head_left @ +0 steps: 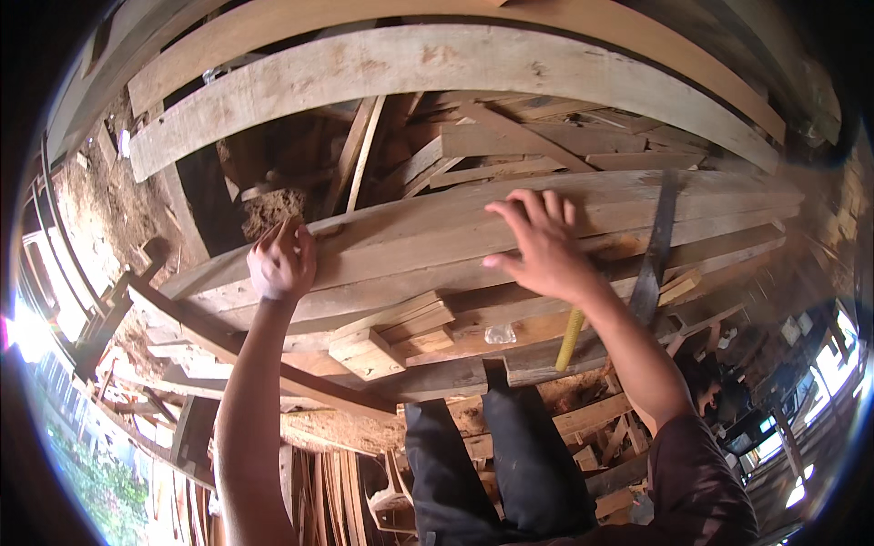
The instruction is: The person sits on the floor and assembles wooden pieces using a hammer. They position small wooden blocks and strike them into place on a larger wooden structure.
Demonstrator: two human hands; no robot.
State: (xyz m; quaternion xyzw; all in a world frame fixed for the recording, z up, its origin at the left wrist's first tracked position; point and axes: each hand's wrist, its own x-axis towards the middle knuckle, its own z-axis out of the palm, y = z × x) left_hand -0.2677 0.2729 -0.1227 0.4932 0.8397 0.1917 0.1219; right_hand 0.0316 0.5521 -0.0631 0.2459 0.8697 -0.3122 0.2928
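Observation:
A long wooden plank [401, 232] stretches across in front of me. At its left part is my left hand [282, 262], with fingers curled in near the far edge; whatever they hold, if anything, is hidden. My right hand [546, 241] is over the middle of the plank, fingers spread and thumb apart, holding nothing. Partly behind my right forearm, a yellow measuring strip [570, 341] lies across the nearer boards. Farther right, a dark flat blade-like strip [657, 246] rests crosswise over the plank.
Short wood blocks [369, 353] and a small clear object [500, 334] sit on the nearer boards. Beyond the plank are loose scraps [546, 141] and a long pale board [428, 59]. A curved wooden piece [218, 337] slants at the left, by my forearm.

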